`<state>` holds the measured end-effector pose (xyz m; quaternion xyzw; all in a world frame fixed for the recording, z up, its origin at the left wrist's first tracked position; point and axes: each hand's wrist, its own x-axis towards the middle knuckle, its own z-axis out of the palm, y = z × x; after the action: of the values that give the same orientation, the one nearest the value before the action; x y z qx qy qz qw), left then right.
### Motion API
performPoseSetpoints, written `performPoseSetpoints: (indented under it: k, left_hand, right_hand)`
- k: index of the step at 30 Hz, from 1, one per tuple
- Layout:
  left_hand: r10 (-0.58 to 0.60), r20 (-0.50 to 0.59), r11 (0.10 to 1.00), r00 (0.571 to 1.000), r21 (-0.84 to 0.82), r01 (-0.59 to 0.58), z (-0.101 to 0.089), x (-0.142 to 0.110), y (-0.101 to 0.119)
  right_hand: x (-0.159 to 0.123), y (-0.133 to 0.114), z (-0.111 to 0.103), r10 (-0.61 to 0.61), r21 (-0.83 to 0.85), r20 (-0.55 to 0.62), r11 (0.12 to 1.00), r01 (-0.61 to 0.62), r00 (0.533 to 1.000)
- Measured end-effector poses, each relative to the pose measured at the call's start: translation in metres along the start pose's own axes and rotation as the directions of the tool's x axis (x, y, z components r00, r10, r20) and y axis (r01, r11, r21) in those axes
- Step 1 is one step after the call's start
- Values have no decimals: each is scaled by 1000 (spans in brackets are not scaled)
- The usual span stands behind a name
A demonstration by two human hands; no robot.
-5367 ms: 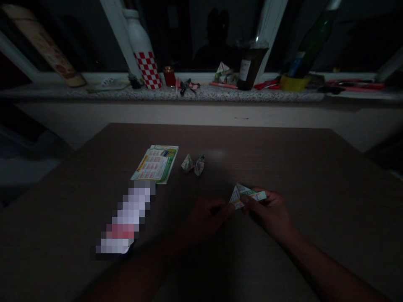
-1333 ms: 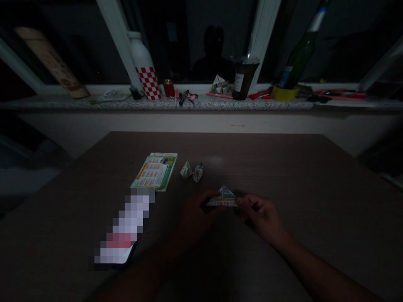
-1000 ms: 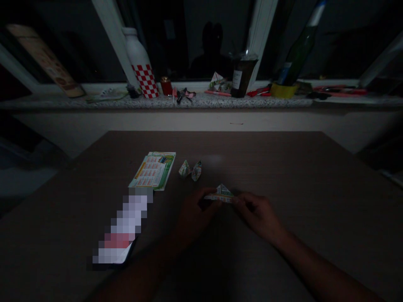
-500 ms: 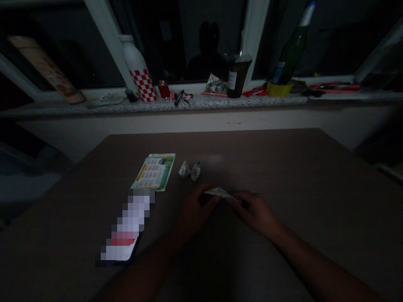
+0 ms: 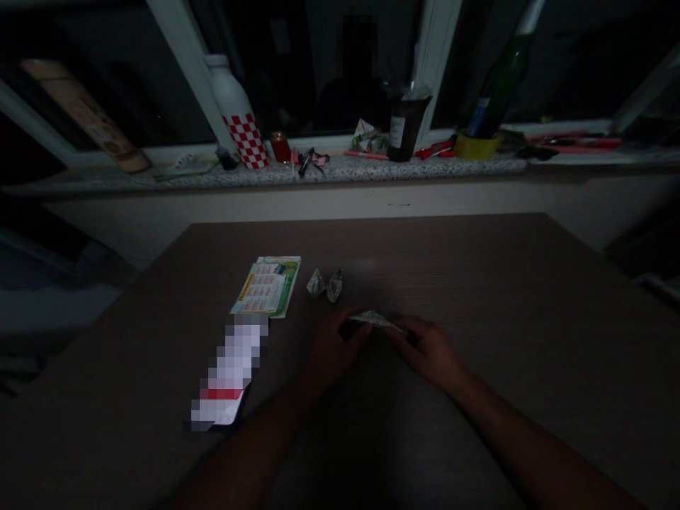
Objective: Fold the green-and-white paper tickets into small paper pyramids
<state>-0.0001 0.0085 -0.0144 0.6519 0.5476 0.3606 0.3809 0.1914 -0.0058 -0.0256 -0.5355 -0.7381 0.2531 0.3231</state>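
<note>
A small folded piece of printed paper (image 5: 373, 319), roughly triangular, is between my two hands over the table. My left hand (image 5: 337, 347) pinches its left end between thumb and fingers. At the right end, my right hand (image 5: 425, 347) grips the paper's corner in the same way. Just beyond my left hand stands a folded paper figure (image 5: 325, 285) with two pointed tips, made of similar printed paper. The dim light hides the finer creases.
Left of the paper figure lies a stack of printed calendar sheets (image 5: 268, 287), with a lit phone (image 5: 234, 372) nearer me. On the stone windowsill (image 5: 350, 170) stand a checkered bottle (image 5: 241, 120), a dark cup (image 5: 408, 126) and a green bottle (image 5: 499, 85) in a yellow roll (image 5: 478, 145).
The view has shifted slightly, so things on the table and sill appear a little to the right. Both hands keep hold of the folded paper, which shows slightly more of its face.
</note>
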Motion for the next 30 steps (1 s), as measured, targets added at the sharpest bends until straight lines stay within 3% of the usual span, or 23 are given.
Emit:
performPoseSetpoints:
  k: [7,21,30]
  left_hand:
    - [-25,14,999,1000,-36,26,1,0,-2]
    - [-14,17,993,1000,116,12,7,-4,-5]
    - [18,-101,994,995,105,-8,34,-23,5]
  right_hand:
    - [3,0,4,18,-6,-25,1000,-18,1000]
    - [5,3,7,-21,-62,-37,998,19,999]
    - [5,0,16,-75,-152,-63,986,65,995]
